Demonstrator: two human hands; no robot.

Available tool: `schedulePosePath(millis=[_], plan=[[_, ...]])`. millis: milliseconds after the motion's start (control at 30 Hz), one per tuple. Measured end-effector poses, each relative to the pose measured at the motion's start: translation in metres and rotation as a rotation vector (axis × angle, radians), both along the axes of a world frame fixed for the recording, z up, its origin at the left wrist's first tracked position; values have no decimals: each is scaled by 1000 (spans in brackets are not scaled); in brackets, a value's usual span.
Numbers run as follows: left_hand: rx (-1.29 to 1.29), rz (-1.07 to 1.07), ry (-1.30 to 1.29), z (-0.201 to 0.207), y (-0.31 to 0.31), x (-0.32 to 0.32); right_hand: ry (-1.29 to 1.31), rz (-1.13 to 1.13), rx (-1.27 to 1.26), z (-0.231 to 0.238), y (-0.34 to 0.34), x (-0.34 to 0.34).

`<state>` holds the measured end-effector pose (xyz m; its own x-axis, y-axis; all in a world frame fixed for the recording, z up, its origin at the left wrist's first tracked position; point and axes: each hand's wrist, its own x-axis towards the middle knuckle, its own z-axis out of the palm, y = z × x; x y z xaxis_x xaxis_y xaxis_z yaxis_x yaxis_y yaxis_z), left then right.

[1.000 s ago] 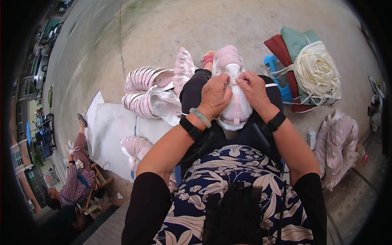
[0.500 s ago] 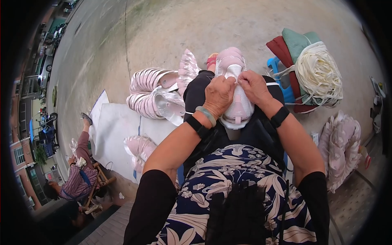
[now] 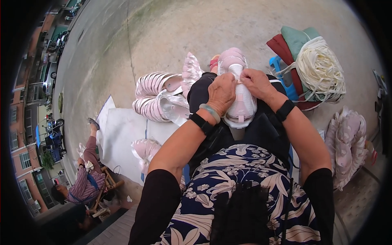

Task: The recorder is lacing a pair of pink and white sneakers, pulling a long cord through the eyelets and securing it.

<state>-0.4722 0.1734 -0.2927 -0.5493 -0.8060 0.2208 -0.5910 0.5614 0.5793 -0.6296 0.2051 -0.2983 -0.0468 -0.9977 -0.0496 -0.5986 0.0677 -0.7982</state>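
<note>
A pink and white shoe upper (image 3: 240, 107) lies lengthwise over my lap, its rounded toe away from me. Above its lacing area, my left hand (image 3: 222, 92) pinches with bent fingers. My right hand (image 3: 257, 83) is also closed, its fingertips nearly meeting the left ones. A thin pale strip (image 3: 239, 82), like a lace, shows between the fingertips of both hands; most of it is hidden by the fingers.
Stacked pink uppers (image 3: 157, 92) lie on the left by a white sheet (image 3: 122, 130); more uppers (image 3: 346, 143) are at the right. A cream lace bundle (image 3: 320, 67) rests on folded cloth over a blue stool (image 3: 288, 87). Another person (image 3: 87, 181) sits far left.
The view has shifted slightly, so the surroundings sit a little further right. Both hands stay pinched over the upper, the right fingers slightly changed in position.
</note>
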Motion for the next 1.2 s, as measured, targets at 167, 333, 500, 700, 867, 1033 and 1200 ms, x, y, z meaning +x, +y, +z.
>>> schedulePosePath(millis=[167, 333, 500, 700, 867, 1033, 1200], plan=[[36, 3, 5, -2, -2, -3, -43, -62, -35, 0, 3, -1], [53, 25, 25, -3, -5, -2, -72, -36, -44, 8, 6, -8], [42, 145, 97, 25, -10, 35, 69, 40, -45, 19, 16, -18], [8, 446, 166, 25, -39, 180, 118, 54, -215, 6, 26, -26], [6, 383, -196, 16, -24, 200, 235, 65, -360, 0, 26, -20], [-239, -16, -52, 42, -5, 90, 362, 76, -372, 8, 30, -18], [-71, -125, -261, 30, -3, 47, 424, 150, -364, 14, 33, -25]])
